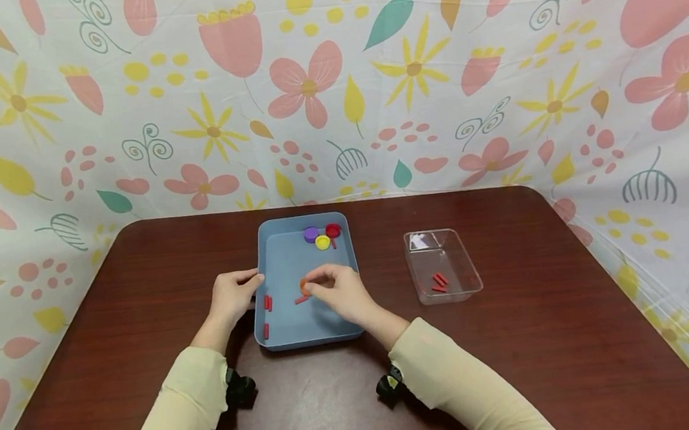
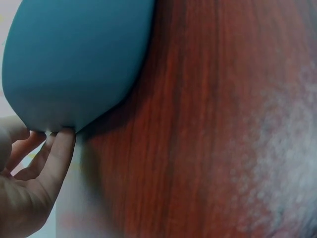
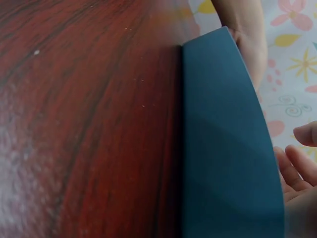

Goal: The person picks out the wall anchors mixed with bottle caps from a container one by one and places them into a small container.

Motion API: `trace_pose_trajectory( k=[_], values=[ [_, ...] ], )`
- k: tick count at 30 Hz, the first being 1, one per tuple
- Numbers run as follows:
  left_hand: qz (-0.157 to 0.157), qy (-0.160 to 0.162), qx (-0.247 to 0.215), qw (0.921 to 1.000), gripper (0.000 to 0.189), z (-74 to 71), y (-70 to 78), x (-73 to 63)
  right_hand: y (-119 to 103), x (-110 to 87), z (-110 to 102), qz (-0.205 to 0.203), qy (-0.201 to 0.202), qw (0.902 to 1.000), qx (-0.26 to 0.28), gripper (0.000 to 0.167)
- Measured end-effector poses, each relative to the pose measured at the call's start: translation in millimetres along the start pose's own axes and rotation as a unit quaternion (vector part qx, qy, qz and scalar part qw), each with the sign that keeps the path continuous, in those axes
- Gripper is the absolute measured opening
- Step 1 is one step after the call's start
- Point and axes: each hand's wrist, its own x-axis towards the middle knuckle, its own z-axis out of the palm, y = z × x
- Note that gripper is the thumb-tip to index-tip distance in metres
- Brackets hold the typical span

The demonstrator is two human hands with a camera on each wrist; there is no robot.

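Observation:
A blue-grey tray (image 1: 289,259) lies on the table, and my left hand (image 1: 231,301) grips its left rim, with the thumb over the edge. In the left wrist view, the fingers (image 2: 63,151) touch the tray's outer side. Over the middle of the tray, my right hand (image 1: 345,296) pinches a small orange round cap (image 1: 304,287), partly hidden by the fingers. Just below it is a red stick (image 1: 301,300). Toward the tray's far right corner sit a purple cap (image 1: 311,234), a yellow cap (image 1: 322,242) and a red cap (image 1: 333,230), with a red stick beside the red one.
More red sticks (image 1: 268,303) lie along the tray's left side. To the right of the tray stands a clear plastic box (image 1: 450,260) holding a few red sticks (image 1: 440,280). The brown table (image 1: 552,333) meets a flowered cloth (image 1: 449,127) at the back.

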Motion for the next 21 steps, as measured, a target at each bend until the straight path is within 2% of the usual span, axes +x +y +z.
trace_pose_trajectory(
  k=[10,21],
  values=[
    [-0.003,-0.002,0.0,1.0,0.041,0.2,-0.5,-0.4,4,2.0,12,0.02,-0.04,0.9983,-0.039,0.022],
    [-0.003,-0.004,-0.003,1.0,0.04,-0.2,-0.8,0.5,10,6.0,17,0.01,-0.041,0.9941,-0.1,0.025]
  ],
)
